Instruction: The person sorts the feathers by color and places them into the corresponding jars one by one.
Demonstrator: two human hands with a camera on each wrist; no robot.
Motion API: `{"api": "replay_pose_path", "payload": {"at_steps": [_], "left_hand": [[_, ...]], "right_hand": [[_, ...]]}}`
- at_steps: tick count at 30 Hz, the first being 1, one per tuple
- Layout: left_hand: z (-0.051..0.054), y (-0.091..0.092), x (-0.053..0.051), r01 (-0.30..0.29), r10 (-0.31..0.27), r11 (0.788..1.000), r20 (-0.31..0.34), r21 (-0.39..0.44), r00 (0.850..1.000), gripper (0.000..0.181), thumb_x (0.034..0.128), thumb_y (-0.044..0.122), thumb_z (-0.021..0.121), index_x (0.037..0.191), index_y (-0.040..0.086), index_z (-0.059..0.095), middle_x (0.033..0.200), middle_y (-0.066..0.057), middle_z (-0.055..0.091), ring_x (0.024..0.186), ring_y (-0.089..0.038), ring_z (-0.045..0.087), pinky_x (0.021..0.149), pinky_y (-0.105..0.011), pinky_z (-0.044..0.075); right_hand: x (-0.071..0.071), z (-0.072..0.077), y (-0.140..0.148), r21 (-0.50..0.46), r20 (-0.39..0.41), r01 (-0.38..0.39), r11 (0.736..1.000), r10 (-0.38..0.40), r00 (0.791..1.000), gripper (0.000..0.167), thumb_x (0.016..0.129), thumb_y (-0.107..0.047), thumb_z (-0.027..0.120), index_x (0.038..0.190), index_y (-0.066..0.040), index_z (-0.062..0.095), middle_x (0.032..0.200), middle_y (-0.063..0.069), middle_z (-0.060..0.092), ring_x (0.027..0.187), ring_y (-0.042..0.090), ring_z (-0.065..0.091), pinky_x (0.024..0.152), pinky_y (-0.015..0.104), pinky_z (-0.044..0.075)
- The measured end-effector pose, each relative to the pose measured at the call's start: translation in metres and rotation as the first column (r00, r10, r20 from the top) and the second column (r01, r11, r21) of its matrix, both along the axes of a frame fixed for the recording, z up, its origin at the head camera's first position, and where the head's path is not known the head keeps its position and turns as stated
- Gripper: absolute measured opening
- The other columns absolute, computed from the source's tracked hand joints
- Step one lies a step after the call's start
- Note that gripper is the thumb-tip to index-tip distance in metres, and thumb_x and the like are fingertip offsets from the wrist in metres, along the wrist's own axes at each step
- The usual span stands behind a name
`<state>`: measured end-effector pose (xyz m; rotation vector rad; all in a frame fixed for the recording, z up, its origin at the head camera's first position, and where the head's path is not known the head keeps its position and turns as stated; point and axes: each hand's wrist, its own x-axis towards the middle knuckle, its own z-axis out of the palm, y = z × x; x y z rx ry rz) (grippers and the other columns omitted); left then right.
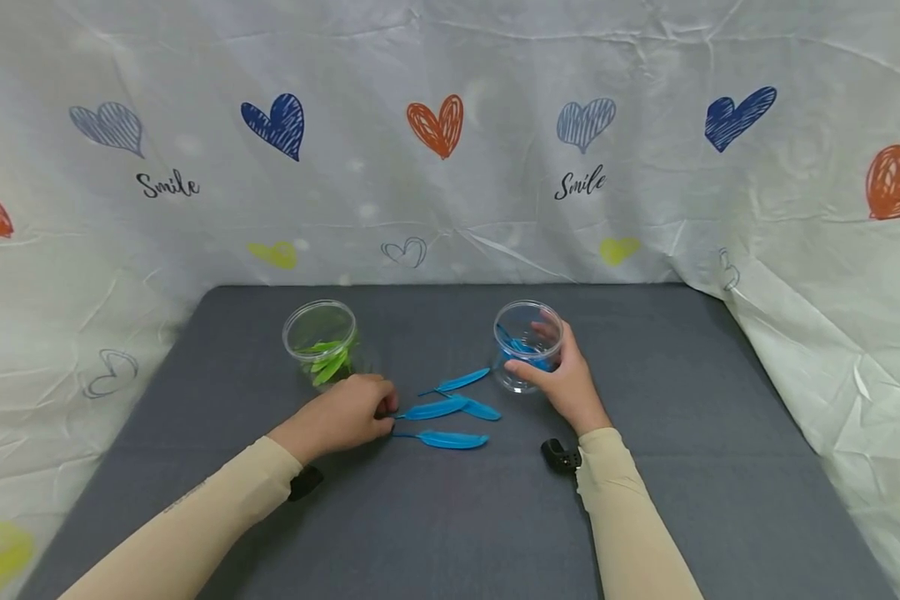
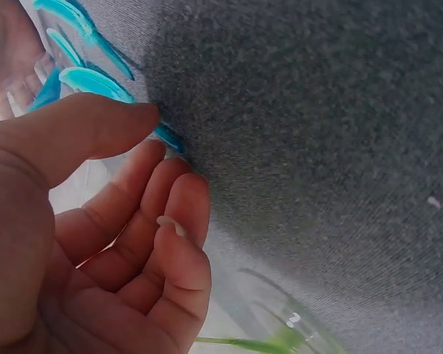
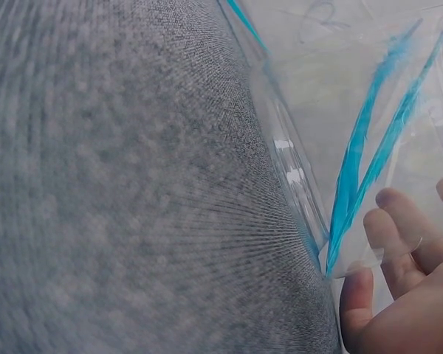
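Several blue feathers (image 1: 453, 440) lie on the grey tabletop between two clear plastic jars. My left hand (image 1: 345, 417) is at the quill ends of the middle feathers. In the left wrist view, its thumb (image 2: 96, 129) and loosely bent fingers stand apart around the quill of a blue feather (image 2: 96, 82); no firm pinch shows. My right hand (image 1: 566, 379) grips the right clear jar (image 1: 528, 312), thumb on the near side and fingers behind. Blue feathers (image 3: 362, 155) stand inside that jar, seen through its wall in the right wrist view.
Behind my left hand stands the left clear jar (image 1: 319, 307), with green feathers (image 1: 330, 360) inside. A grey cloth (image 1: 450, 533) covers the table. White fabric (image 1: 450, 200) printed with hearts hangs along the back and sides.
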<state>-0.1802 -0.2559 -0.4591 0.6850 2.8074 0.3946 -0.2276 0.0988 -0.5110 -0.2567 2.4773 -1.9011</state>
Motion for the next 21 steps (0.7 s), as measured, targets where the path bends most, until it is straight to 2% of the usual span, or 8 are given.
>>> {"api": "replay_pose_path", "payload": {"at_steps": [9, 15, 21], "left_hand": [[-0.0012, -0.0045, -0.0035, 0.003, -0.004, 0.998, 0.023, 0.055, 1.000, 0.008, 0.0983, 0.016, 0.079, 0.094, 0.016, 0.072, 0.087, 0.001, 0.063, 0.072, -0.008, 0.052, 0.067, -0.027, 0.048], [-0.0036, -0.0057, -0.0047, 0.000, -0.003, 0.997, 0.033, 0.079, 0.999, 0.011, 0.0987, 0.014, 0.077, 0.089, 0.018, 0.072, 0.084, 0.004, 0.061, 0.071, -0.008, 0.052, 0.066, -0.026, 0.048], [-0.0075, -0.0056, -0.0032, 0.010, -0.011, 0.996, 0.004, 0.084, 1.000, 0.018, 0.0945, 0.012, 0.076, 0.081, 0.022, 0.068, 0.080, 0.006, 0.057, 0.069, -0.008, 0.050, 0.064, -0.026, 0.044]], "right_hand": [[-0.0005, 0.0020, -0.0015, -0.005, 0.000, -0.006, 1.000, 0.006, 1.000, 0.093, 0.091, -0.043, 0.089, 0.165, -0.042, 0.033, 0.166, -0.002, 0.050, 0.156, 0.025, 0.044, 0.126, 0.060, 0.039], [-0.0033, -0.0002, -0.0019, -0.006, 0.024, 0.000, 1.000, 0.000, 1.000, 0.096, 0.092, -0.035, 0.089, 0.168, -0.036, 0.030, 0.169, 0.002, 0.047, 0.158, 0.028, 0.042, 0.127, 0.061, 0.036], [-0.0051, -0.0018, -0.0006, -0.011, 0.037, -0.001, 1.000, 0.001, 0.999, 0.099, 0.091, -0.028, 0.089, 0.170, -0.031, 0.028, 0.171, 0.008, 0.044, 0.159, 0.034, 0.040, 0.127, 0.063, 0.036]]}}
